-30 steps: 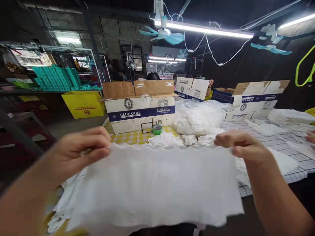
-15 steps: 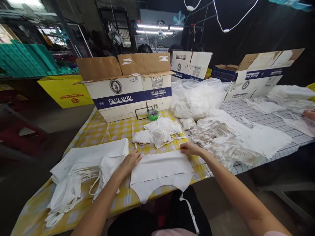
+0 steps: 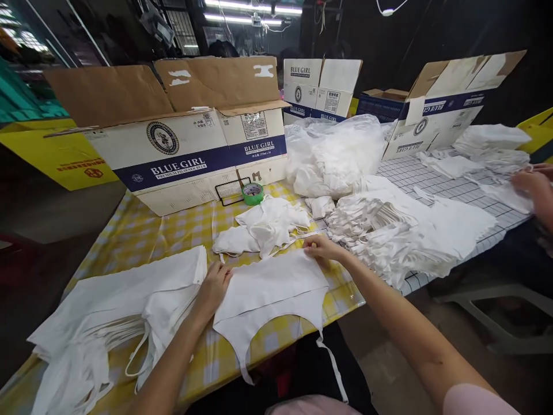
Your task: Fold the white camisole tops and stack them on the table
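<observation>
A white camisole [image 3: 272, 288] lies spread on the yellow checked tablecloth [image 3: 173, 230] before me, its straps hanging over the table's front edge. My left hand [image 3: 216, 285] is closed on its upper left corner. At the upper right corner, my right hand [image 3: 322, 248] pinches the fabric between thumb and fingers. Left of my left hand lies a stack of white camisoles [image 3: 125, 294] with loose straps. Just beyond the spread piece is a small crumpled heap of white garments [image 3: 268, 225].
A large pile of white garments [image 3: 397, 230] lies to the right, behind it a plastic bag of white cloth [image 3: 332, 155]. Green tape [image 3: 253, 194] rests by a beer carton [image 3: 203, 155]. Another carton [image 3: 436, 121] stands farther right. Another person's hand [image 3: 536, 187] touches white cloth at far right.
Both hands still hold the camisole's top corners. My view has shifted closer and lower, so the table fills more of it. The camisole's left strap end now hangs over the edge.
</observation>
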Available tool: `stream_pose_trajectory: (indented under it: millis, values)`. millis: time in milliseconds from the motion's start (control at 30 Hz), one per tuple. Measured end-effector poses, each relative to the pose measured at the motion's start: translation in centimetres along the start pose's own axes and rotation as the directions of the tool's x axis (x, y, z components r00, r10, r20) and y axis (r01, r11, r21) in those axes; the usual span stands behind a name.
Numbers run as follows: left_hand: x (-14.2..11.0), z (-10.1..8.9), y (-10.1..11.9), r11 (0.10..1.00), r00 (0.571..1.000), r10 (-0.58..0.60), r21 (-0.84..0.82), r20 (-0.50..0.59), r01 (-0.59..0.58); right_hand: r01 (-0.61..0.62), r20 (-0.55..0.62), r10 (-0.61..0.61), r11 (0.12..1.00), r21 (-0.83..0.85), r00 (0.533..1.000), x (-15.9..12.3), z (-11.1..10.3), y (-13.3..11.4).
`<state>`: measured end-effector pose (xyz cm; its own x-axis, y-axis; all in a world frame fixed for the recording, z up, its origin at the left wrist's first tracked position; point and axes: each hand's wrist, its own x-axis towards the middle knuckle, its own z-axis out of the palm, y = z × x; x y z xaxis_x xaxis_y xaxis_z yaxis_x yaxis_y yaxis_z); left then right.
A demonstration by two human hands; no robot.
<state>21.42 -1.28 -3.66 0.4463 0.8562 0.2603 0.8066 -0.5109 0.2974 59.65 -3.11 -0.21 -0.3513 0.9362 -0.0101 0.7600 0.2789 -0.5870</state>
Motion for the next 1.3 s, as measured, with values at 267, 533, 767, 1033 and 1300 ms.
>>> stream_pose_trajectory:
  millis: [267,533,767,1033,1300]
  values:
    - [-4.2,0.3,2.7,0.988,0.975,0.004,0.152,-0.220,0.031,-0.260,-0.258,0.219,0.956,-0.136,0.941,-1.8,0.5,-0.8]
    - [-10.2,-0.6,4.0,0.936,0.936,-0.335,0.076,-0.111,0.344,-0.512,-0.311,0.443,0.838,-0.191,0.841,-8.5,5.4,-3.0]
    - [-9.0,-1.3,4.4,0.857,0.863,-0.489,-0.115,0.127,0.502,-0.501,-0.350,0.446,0.861,-0.083,0.824,-9.5,5.6,-2.9]
    - [-9.7,-1.2,5.6,0.862,0.868,-0.490,-0.101,0.088,0.497,-0.531,-0.431,0.415,0.826,-0.191,0.801,-10.4,5.3,-2.3]
    - [-7.0,0.5,6.3,0.984,0.998,-0.063,0.167,0.025,0.058,-0.345,-0.397,0.194,0.869,-0.356,0.897,-6.7,7.0,-4.2]
